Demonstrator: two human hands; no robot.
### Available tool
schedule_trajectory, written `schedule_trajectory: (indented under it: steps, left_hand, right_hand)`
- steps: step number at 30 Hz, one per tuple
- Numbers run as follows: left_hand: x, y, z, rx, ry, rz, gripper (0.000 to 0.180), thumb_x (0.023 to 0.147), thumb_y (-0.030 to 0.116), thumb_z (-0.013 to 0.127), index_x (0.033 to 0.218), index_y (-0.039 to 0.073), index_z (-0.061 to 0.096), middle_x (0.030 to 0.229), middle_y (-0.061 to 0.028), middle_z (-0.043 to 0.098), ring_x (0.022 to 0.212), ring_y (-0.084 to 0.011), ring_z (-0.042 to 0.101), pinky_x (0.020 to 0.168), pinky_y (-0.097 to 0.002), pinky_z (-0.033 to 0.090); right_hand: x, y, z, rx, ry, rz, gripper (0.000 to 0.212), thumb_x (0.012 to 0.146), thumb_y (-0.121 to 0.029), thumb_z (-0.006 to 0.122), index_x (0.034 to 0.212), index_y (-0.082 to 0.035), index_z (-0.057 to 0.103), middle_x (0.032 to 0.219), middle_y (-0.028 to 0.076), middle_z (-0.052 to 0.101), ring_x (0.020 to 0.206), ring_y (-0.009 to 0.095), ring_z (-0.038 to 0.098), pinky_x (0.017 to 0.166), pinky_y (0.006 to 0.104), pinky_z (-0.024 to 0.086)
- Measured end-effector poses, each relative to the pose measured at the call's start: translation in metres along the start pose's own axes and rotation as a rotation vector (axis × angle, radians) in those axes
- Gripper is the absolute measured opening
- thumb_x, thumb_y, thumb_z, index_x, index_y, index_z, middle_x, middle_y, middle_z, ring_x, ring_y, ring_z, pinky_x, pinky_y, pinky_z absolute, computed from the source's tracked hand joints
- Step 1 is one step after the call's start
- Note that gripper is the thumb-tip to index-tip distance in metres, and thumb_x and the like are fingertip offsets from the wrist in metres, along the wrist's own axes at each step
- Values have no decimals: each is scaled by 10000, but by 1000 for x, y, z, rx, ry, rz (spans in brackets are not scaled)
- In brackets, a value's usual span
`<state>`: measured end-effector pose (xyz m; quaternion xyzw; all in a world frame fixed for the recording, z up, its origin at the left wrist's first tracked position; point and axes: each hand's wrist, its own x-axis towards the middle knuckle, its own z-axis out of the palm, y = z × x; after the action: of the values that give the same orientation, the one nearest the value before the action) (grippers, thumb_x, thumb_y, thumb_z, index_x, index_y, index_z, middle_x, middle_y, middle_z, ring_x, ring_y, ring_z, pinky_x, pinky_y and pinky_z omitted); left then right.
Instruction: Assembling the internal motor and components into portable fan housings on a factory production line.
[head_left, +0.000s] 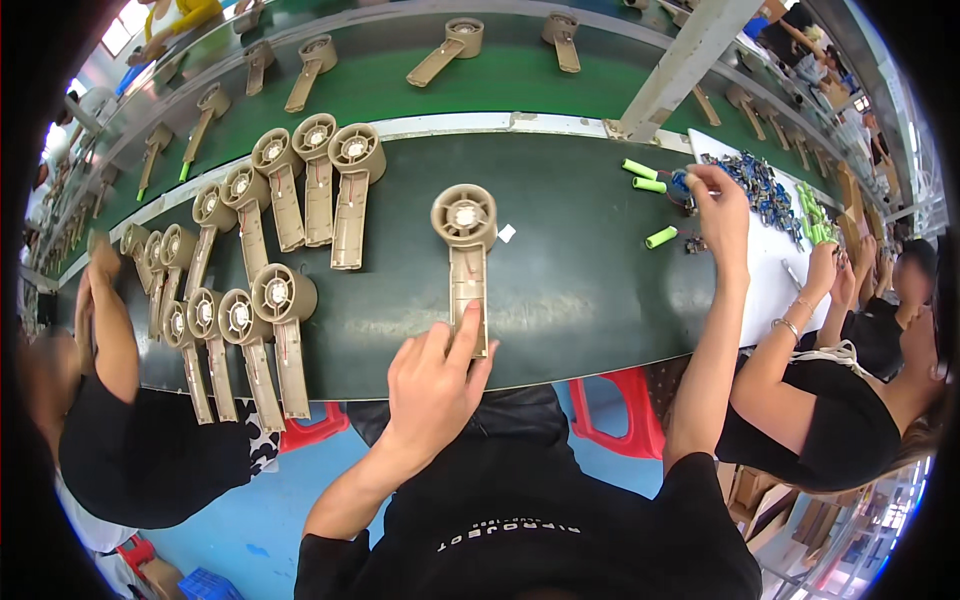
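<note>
In front of me a beige handheld fan half-shell (466, 260) lies on the dark green table, its round head pointing away and its hollow handle toward me. My left hand (432, 385) grips the near end of this handle, index finger laid along the inside and thumb by the edge. At the right, my right hand (722, 205) is closed in a pinch on a small blue circuit board (682, 181), partly hidden by the fingers. Beside it lie green cylindrical batteries (650, 185), and another green battery (661, 237) sits nearer with a small board at its end.
Several beige fan shells (352, 200) stand in rows on the left. A white board (765, 290) on the right bears a heap of blue circuit boards (765, 195) and green batteries. A metal post (690, 65) rises by the green conveyor (385, 90). People sit close on both sides.
</note>
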<state>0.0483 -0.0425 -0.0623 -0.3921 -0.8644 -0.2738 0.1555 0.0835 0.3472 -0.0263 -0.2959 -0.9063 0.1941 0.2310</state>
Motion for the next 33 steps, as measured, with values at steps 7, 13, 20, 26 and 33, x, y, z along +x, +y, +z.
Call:
schedule_trajectory:
  steps: [7,13,20,26,33]
  left_hand:
    - [15,-3,-25,-157,-77,-52,433,759,252,805,1105,34,664,695,-79,481,587,-258,508,566,-367,429]
    - [62,-11,-46,-432,134,35,317,762,11,735,1075,51,711,830,-92,592,738,-202,570,631,-300,444]
    - [77,-23,-55,-589,93,257,402,726,50,754,1116,143,737,1257,-124,570,1083,-241,520,835,-340,421]
    - [54,-45,-54,-1263,47,-25,262,827,49,709,1074,36,625,1219,-152,581,1153,-215,526,927,-395,442]
    - [60,-29,-47,-907,-112,-310,113,924,101,611,1014,33,623,735,-70,631,594,-148,579,553,-305,460]
  right_hand:
    - [-20,-57,-35,786,-56,32,233,900,-114,673,1115,-36,630,992,-10,627,912,77,578,824,244,455]
    - [-51,-112,-32,1219,-493,-72,372,910,-94,618,1256,-27,497,1013,48,598,923,132,602,776,270,498]
    - [-78,-180,24,1494,-1066,-60,362,912,-168,630,1224,-17,528,994,40,621,918,120,603,789,261,471]
    - [-84,-182,44,1176,-794,-63,287,969,-186,563,1206,-28,594,1102,84,671,864,103,602,767,248,472]
    - [-96,-154,57,921,-649,-43,238,969,-171,576,1161,-38,622,870,11,655,708,45,534,629,197,433]
